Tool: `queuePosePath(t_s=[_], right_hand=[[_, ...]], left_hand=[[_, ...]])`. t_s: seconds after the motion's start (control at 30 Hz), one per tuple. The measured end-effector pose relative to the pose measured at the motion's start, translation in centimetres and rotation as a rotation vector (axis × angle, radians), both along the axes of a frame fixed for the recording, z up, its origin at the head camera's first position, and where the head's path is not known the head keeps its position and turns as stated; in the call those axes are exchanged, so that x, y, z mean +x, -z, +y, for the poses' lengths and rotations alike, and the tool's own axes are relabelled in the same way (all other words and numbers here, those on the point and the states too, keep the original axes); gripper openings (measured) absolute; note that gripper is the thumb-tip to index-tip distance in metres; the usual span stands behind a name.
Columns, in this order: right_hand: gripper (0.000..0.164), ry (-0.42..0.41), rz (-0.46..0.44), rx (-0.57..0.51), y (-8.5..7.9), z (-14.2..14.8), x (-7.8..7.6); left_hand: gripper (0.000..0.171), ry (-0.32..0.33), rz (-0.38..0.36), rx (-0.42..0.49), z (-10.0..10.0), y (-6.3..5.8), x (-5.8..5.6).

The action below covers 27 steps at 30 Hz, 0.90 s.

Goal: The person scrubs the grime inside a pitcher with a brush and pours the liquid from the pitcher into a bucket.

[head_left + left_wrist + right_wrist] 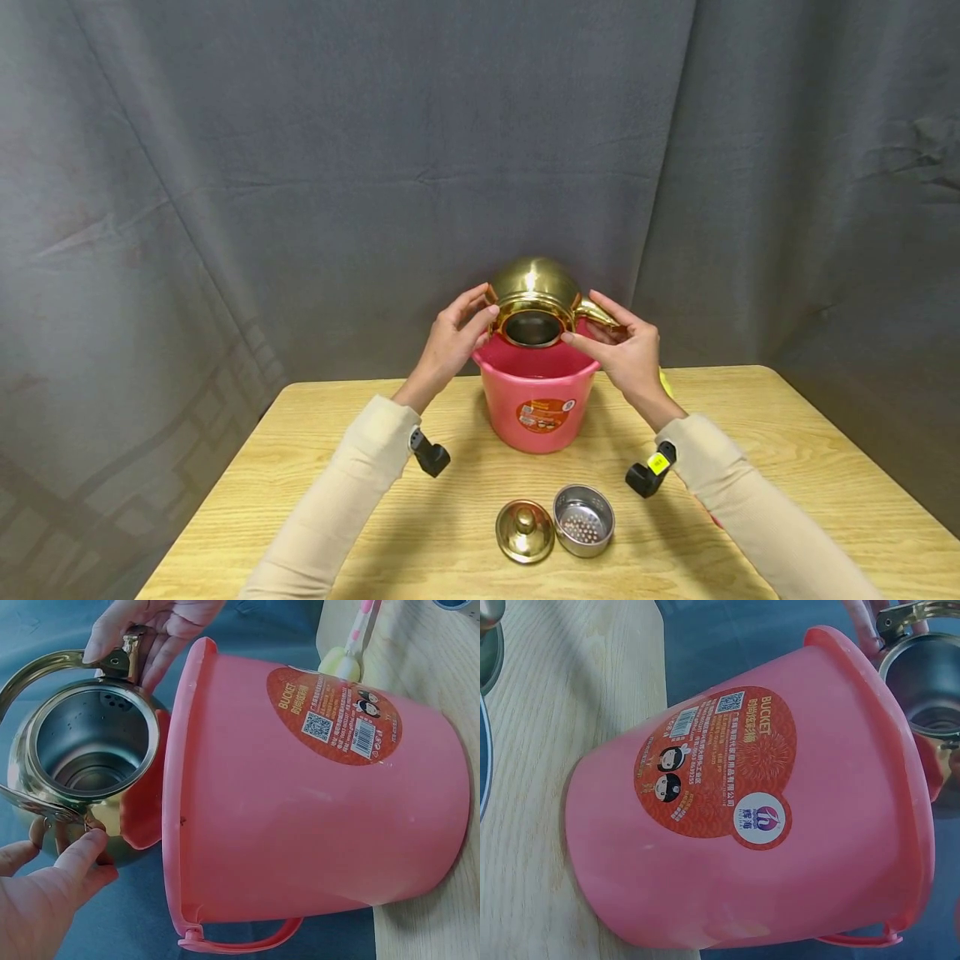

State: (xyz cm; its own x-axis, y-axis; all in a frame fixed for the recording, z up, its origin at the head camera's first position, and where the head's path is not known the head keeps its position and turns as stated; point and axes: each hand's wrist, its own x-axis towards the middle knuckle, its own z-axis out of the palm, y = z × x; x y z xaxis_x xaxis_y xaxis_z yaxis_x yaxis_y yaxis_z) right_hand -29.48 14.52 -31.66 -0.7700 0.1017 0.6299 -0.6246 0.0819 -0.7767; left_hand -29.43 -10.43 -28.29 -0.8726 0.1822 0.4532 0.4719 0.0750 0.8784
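A shiny gold kettle is held up over the pink bucket, tipped so its round, lidless mouth faces me. My left hand grips its left side, thumb near the rim. On the other side, my right hand holds the kettle around the base of the spout. The left wrist view shows the kettle's steel interior and its curved handle. Part of the right hand's grip is hidden in the right wrist view.
On the wooden table, a gold lid lies beside a perforated steel strainer, nearer me than the bucket. A brush with a pale yellow head lies behind my right wrist. Grey cloth hangs behind the table.
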Motion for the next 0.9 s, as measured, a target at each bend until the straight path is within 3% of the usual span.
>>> queuePosePath(t_s=[0.9], right_hand=[[0.069,-0.091,0.136,-0.081,-0.02,0.04,0.21]], left_hand=[[0.056,0.020,0.063,0.005,0.06,-0.20,0.11]])
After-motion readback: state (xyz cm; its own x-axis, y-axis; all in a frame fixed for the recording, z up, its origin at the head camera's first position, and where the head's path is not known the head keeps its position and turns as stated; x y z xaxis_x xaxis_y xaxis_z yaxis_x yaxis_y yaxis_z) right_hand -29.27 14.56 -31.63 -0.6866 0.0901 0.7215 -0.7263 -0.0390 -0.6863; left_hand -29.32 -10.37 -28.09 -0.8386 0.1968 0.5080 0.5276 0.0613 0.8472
